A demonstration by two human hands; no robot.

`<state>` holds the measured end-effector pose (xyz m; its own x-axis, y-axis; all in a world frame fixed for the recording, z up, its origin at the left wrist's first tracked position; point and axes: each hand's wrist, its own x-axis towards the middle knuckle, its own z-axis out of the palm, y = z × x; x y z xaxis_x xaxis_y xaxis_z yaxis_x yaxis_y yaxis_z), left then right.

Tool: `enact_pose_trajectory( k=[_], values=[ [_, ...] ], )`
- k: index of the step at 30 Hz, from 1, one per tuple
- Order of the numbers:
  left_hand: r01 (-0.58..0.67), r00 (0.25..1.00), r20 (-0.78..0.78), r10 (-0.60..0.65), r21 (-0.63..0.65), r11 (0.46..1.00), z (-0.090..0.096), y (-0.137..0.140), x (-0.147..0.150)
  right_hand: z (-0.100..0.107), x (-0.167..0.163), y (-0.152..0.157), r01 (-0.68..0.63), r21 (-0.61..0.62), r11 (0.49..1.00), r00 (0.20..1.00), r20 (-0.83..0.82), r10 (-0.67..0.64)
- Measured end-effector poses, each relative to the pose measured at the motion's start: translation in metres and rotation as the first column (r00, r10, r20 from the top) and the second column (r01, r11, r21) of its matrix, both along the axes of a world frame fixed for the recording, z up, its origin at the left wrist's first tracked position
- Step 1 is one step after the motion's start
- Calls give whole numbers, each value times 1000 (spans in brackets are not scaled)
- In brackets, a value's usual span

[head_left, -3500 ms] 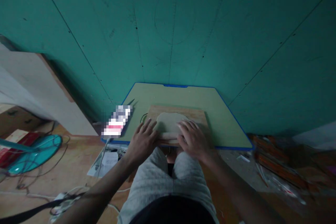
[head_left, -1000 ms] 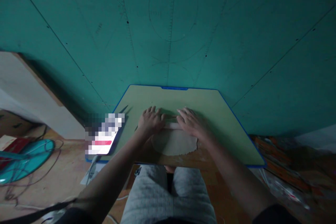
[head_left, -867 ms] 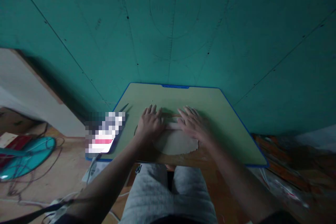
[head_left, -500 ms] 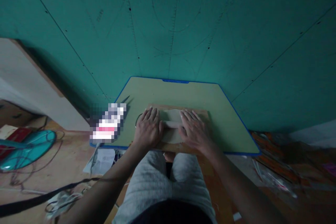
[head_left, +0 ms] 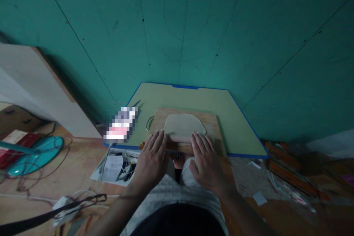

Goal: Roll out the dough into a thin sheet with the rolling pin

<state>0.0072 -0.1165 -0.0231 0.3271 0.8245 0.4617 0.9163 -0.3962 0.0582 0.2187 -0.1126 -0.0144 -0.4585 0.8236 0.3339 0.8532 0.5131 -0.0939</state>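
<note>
A pale sheet of dough [head_left: 184,124], roughly rounded, lies flat on a wooden cutting board [head_left: 214,123] with a metal handle at its left side. Across the near part of the dough rests a light rolling pin [head_left: 179,139]; its ends are covered by my hands. My left hand [head_left: 153,158] lies with stretched fingers on the pin's left end. On the right end rest the straight, flat fingers of my right hand [head_left: 206,160]. Neither hand wraps round the pin.
The board sits on a pale green folding table [head_left: 240,129] with a blue rim, against a green wall [head_left: 110,44]. A blurred-out object [head_left: 121,124] and a dark pointed blade [head_left: 136,103] are at the table's left. Cables and a box [head_left: 110,167] are on the floor.
Both hands and the rolling pin have moved toward my body, over the near edge of the dough. More of the dough's far part now shows. The view has shifted slightly.
</note>
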Motion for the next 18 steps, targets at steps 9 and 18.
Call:
enact_pose_trajectory(
  k=[9,18],
  values=[
    [28,998,-51,-30,-38,999,7,51,1,8,5,31,-21,-5,1000,998,63,21],
    [-2,995,-102,-13,-148,989,26,136,25,17,20,100,-12,-84,996,997,72,18]
  ],
)
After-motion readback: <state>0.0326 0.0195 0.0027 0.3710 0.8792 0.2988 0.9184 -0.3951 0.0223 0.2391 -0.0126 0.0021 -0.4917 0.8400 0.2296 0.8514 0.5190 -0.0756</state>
